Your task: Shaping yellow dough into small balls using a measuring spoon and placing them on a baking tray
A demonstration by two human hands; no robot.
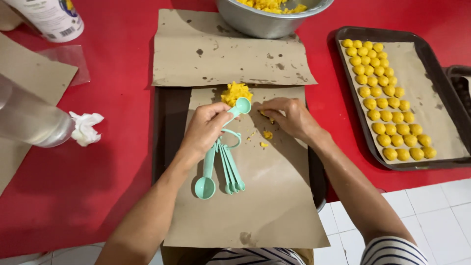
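My left hand point(205, 128) grips a set of mint-green measuring spoons point(223, 157) joined on a ring. One small spoon point(242, 105) points up toward a lump of yellow dough point(235, 92) on brown paper point(265, 196). The other spoons hang down toward me. My right hand point(287, 117) rests fingers-down on the paper beside the spoon, pinching a small bit of yellow dough. A few yellow crumbs point(267, 134) lie between my hands.
The paper lies on a dark tray point(167, 127) on a red table point(117, 98). A metal bowl point(267, 19) of yellow dough stands at the back. At right, a dark tray point(444, 78) holds several rows of yellow balls. At left lie a clear bottle point(29, 118) and crumpled tissue point(84, 127).
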